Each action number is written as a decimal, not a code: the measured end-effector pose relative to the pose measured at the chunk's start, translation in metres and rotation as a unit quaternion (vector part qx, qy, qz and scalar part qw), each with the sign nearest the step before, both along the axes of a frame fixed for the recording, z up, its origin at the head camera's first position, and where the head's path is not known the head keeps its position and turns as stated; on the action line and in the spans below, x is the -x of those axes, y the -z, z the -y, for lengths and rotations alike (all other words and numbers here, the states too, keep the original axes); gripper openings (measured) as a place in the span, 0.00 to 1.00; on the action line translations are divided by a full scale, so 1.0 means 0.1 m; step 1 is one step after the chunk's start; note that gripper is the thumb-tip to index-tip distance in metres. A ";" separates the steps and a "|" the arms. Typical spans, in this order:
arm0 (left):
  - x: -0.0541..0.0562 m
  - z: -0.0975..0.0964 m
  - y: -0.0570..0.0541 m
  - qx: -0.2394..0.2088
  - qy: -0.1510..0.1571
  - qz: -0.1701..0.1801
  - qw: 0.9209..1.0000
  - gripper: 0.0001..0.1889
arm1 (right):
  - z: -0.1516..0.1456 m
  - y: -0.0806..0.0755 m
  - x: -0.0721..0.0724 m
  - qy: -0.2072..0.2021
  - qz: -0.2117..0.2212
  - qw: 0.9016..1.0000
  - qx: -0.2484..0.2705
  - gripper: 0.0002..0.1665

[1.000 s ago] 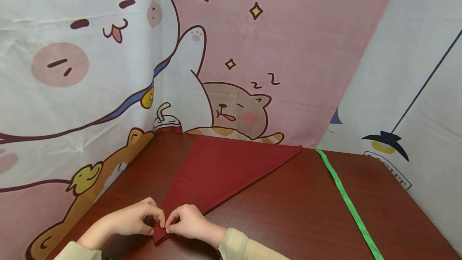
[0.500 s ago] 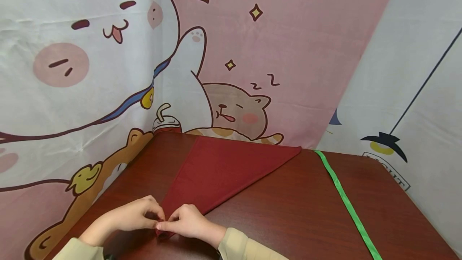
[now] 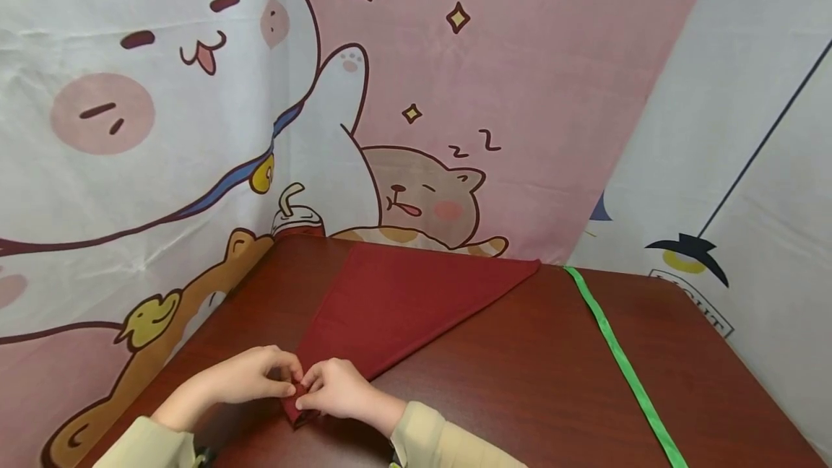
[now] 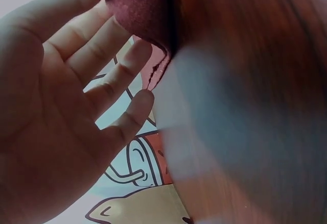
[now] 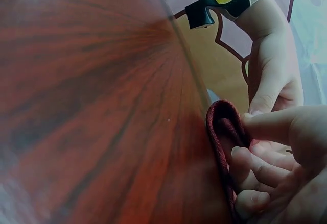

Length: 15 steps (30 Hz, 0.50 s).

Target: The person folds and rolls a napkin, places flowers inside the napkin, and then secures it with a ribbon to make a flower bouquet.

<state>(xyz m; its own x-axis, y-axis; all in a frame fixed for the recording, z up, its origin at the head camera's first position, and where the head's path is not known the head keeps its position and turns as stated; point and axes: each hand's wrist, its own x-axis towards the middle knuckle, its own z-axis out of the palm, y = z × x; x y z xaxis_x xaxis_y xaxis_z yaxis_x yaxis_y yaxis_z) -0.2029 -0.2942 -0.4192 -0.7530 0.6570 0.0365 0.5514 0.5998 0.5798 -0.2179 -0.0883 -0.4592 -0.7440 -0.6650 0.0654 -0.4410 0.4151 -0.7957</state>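
A dark red triangular cloth (image 3: pixel 416 302) lies flat on the table, its wide end at the far edge and its narrow corner toward me. At that near corner my left hand (image 3: pixel 250 375) pinches the fabric between thumb and fingertips. My right hand (image 3: pixel 341 390) grips the same corner from the other side, thumb in front. Between the two hands the corner is folded over on itself. The right wrist view shows the folded cloth (image 5: pixel 217 132) as a rounded loop with the fingers inside and the thumb on top. In the left wrist view, the fingertips touch the cloth's edge (image 4: pixel 143 9).
A green ribbon (image 3: pixel 624 367) runs lengthwise along the right part of the brown wooden table (image 3: pixel 520 396). A printed cartoon curtain (image 3: pixel 520 92) hangs directly behind the table and along its left side. A dark wrist camera mount (image 5: pixel 202 12) sits on the left wrist.
The near corner's tip, flat a second ago, is now folded over and sits slightly farther from me. Both hands have moved a little away with it, and the view has shifted slightly.
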 end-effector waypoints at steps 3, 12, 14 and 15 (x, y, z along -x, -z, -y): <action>0.01 -0.01 0.00 -0.006 -0.009 0.019 1.000 0.06 | -0.01 -0.01 -0.01 0.011 0.033 0.999 0.015 0.10; 0.04 -0.04 0.03 -0.019 -0.018 0.044 0.999 0.09 | -0.05 -0.02 0.04 -0.007 -0.033 0.999 -0.011 0.03; 0.04 -0.04 0.04 -0.017 -0.015 0.041 0.999 0.09 | -0.06 -0.02 0.07 -0.010 -0.081 0.996 -0.031 0.02; 0.04 -0.04 0.04 -0.016 -0.012 0.038 0.999 0.09 | -0.07 -0.01 0.08 -0.008 -0.103 0.994 -0.042 0.02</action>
